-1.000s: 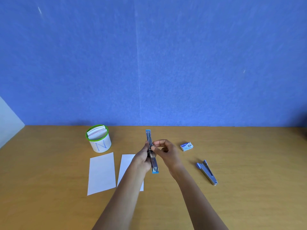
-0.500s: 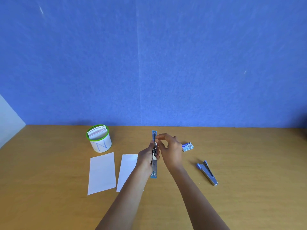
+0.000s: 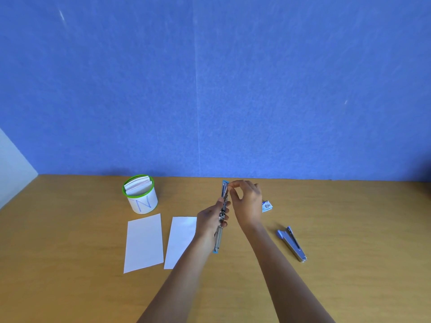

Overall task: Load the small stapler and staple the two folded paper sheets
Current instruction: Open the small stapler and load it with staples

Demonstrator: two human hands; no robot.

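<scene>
Right hand (image 3: 247,203) has moved up from the middle of the small stapler (image 3: 224,193) to its far end since a second ago; the stapler has swung closer to upright and shifted a bit right. Thumb and forefinger now pinch at that far blue tip, other fingers curled loosely behind. Whether staples sit between the fingertips is too small to tell. Left hand (image 3: 211,220) grips the stapler round its middle, holding it opened out long and raised off the tabletop (image 3: 70,252), near end pointing down toward the person. Hands are close together, one on each part of the stapler.

Two folded paper sheets lie flat just left of the left hand: the nearer sheet (image 3: 180,238), partly under the left forearm, and the farther sheet (image 3: 144,243) beside it, not touching. Staple box (image 3: 267,205) peeks out just behind the right hand. Second stapler (image 3: 291,243) lies further right. White tub (image 3: 142,201) with green rim and an "N" stands behind the sheets, papers inside.
</scene>
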